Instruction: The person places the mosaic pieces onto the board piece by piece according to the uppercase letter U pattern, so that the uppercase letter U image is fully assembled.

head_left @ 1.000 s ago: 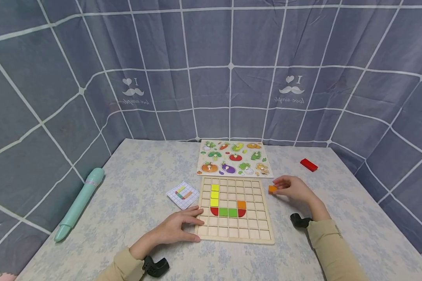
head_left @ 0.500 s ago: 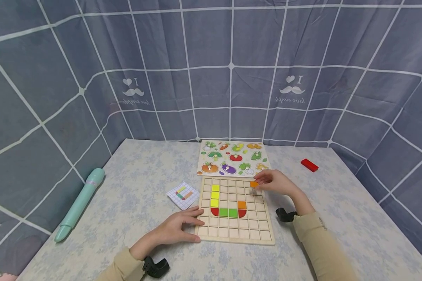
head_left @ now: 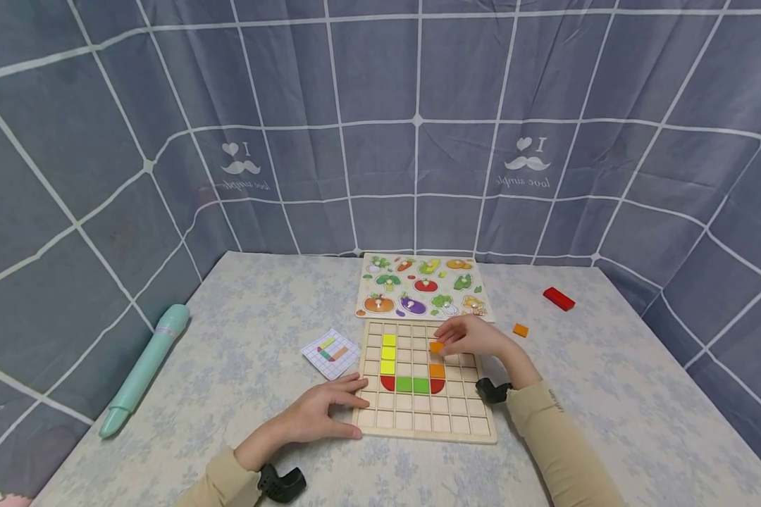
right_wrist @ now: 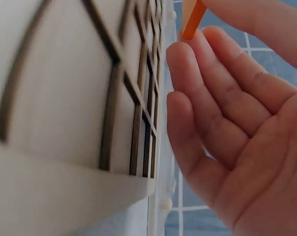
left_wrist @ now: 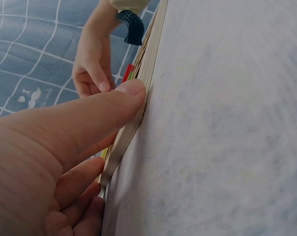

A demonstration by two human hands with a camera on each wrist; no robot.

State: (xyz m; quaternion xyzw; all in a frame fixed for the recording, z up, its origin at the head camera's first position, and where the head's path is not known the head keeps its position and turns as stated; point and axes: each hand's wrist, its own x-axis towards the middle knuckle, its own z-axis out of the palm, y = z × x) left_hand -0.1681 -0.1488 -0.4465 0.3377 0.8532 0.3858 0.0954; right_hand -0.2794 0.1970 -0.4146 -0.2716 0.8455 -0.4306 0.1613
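My right hand point(head_left: 478, 336) pinches a small orange square tile point(head_left: 436, 347) between thumb and fingertips, over the upper part of the wooden grid board point(head_left: 402, 419); its thin edge shows in the right wrist view. Just below it, an orange tile point(head_left: 437, 371) sits in the grid. Also set in the grid are several yellow tiles point(head_left: 388, 353) in a column, two red rounded corner pieces point(head_left: 388, 384) and green tiles point(head_left: 412, 384), together forming a U shape. My left hand point(head_left: 320, 408) rests at the board's lower left, fingers over the left edge, thumb on the rim.
A pattern card point(head_left: 331, 354) lies left of the board. Behind it is a vegetable puzzle board point(head_left: 425, 285). To the right lie a loose orange tile point(head_left: 521, 329) and a red block point(head_left: 559, 298). A mint-green tube-shaped object point(head_left: 144, 371) is far left.
My right hand has carried the orange tile leftward from the table beside the board to over the grid. The loose orange tile on the right is now uncovered. My left hand stays put.
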